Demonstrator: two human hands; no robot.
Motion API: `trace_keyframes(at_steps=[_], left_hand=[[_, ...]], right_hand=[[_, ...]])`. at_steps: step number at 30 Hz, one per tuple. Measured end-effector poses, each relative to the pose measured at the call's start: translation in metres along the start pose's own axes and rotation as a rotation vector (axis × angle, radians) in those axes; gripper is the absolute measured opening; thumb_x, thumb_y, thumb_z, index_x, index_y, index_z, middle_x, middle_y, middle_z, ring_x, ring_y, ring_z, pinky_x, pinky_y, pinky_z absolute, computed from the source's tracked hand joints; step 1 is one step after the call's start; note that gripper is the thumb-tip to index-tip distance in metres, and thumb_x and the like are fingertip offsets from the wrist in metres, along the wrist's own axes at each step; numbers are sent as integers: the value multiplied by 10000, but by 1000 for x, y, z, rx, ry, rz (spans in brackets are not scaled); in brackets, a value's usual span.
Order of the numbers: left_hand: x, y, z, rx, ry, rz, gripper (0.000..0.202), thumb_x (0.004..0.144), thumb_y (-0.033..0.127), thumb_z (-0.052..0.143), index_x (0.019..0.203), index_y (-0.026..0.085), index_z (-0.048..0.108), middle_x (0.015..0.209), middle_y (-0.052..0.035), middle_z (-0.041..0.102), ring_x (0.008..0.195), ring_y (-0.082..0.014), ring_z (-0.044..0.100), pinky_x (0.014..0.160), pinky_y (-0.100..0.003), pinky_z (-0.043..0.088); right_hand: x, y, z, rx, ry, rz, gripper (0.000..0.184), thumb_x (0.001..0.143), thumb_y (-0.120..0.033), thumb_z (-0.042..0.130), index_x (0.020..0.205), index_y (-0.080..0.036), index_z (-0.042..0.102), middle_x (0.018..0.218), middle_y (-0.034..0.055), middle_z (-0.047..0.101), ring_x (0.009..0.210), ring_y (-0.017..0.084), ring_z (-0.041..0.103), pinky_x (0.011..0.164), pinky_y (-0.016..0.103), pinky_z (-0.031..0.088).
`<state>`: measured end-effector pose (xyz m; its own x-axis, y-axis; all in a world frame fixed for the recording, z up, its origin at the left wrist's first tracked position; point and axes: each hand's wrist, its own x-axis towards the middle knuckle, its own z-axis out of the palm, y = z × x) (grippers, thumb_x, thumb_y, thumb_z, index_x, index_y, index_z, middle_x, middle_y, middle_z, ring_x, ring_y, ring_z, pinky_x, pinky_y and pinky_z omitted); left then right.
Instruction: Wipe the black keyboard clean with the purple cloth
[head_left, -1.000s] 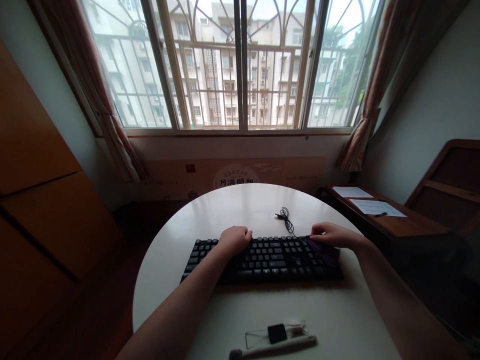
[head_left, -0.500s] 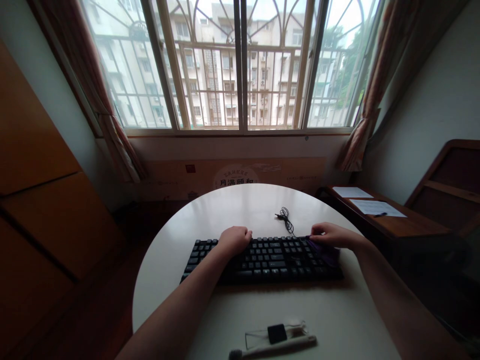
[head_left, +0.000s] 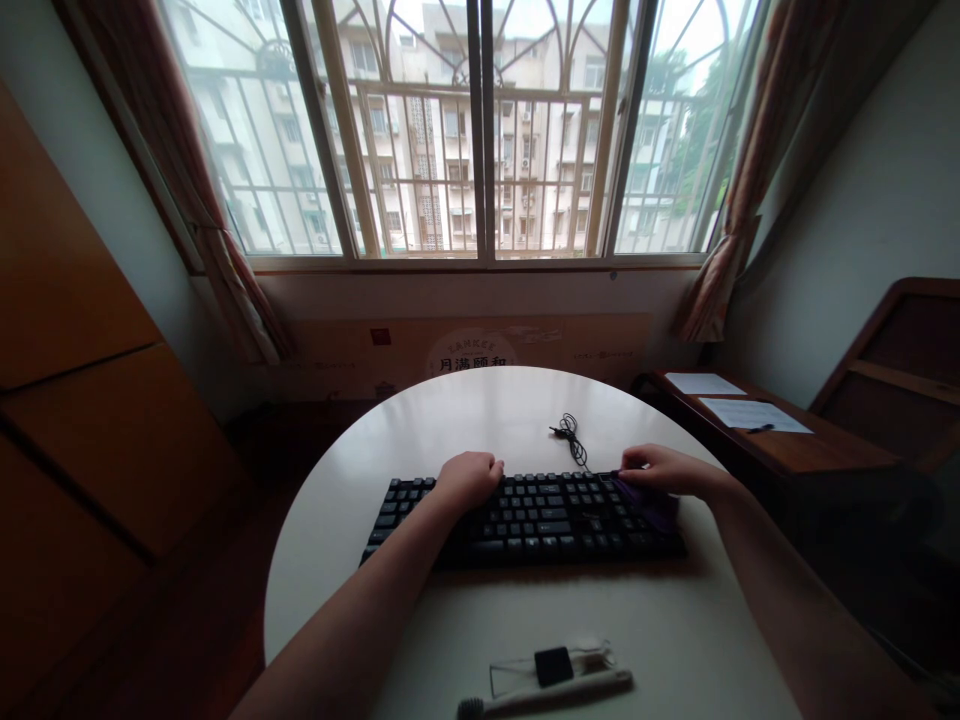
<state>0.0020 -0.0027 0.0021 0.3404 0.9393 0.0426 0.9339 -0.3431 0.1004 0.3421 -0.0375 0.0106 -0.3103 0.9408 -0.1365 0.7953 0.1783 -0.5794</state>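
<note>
Head view: a black keyboard (head_left: 551, 530), long and ridged with square keys (head_left: 529, 502), lies on the smooth, rounded white table (head_left: 480, 415). The right hand (head_left: 651, 470) pinches a soft purple cloth (head_left: 654, 508) over the keyboard's right end; the left hand (head_left: 470, 480) curls at the far edge, grip hidden, its forearm (head_left: 360, 605) blocking some keys. Nearby lie a coiled cable (head_left: 571, 440), brush (head_left: 559, 693) and wire tool (head_left: 553, 666).

Seemingly a home, tied-back curtains (head_left: 780, 120), barred window (head_left: 480, 130), wooden cabinet (head_left: 82, 440)
</note>
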Motion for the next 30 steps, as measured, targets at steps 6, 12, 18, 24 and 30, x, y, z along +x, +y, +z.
trace_keyframes(at_steps=[6, 12, 18, 24, 30], left_hand=[[2, -1, 2, 10, -1, 1, 446, 896, 445, 291, 858, 211, 669, 930, -90, 686, 872, -241, 612, 715, -324, 446], [2, -2, 3, 7, 1, 7, 456, 896, 445, 280, 873, 216, 674, 941, -89, 684, 881, -239, 609, 722, -322, 444], [2, -2, 3, -2, 6, 10, 448, 897, 444, 285, 859, 213, 666, 939, -87, 683, 879, -240, 610, 715, -323, 445], [0, 0, 0, -10, -1, -4, 446, 894, 444, 290, 861, 209, 669, 947, -86, 685, 889, -237, 607, 724, -319, 443], [1, 0, 1, 0, -4, 1, 452, 893, 445, 284, 859, 213, 671, 935, -88, 687, 878, -239, 610, 715, -322, 445]], right_hand=[[0, 0, 0, 2, 1, 7, 415, 753, -554, 543, 781, -148, 624, 810, 76, 633, 715, 177, 549, 595, 256, 413], [-1, -1, 0, 1, -1, 30, 408, 763, -543, 536, 781, -145, 622, 818, 78, 636, 717, 172, 549, 588, 245, 412], [0, -1, 0, -4, -3, 25, 395, 776, -535, 522, 781, -151, 615, 821, 74, 633, 726, 174, 549, 596, 247, 413], [-1, -4, 0, 7, 2, 22, 407, 764, -551, 535, 767, -151, 611, 809, 78, 624, 722, 180, 542, 595, 259, 410], [-1, -2, 1, 0, 2, 22, 398, 779, -535, 518, 773, -148, 609, 807, 75, 619, 710, 170, 537, 583, 250, 406]])
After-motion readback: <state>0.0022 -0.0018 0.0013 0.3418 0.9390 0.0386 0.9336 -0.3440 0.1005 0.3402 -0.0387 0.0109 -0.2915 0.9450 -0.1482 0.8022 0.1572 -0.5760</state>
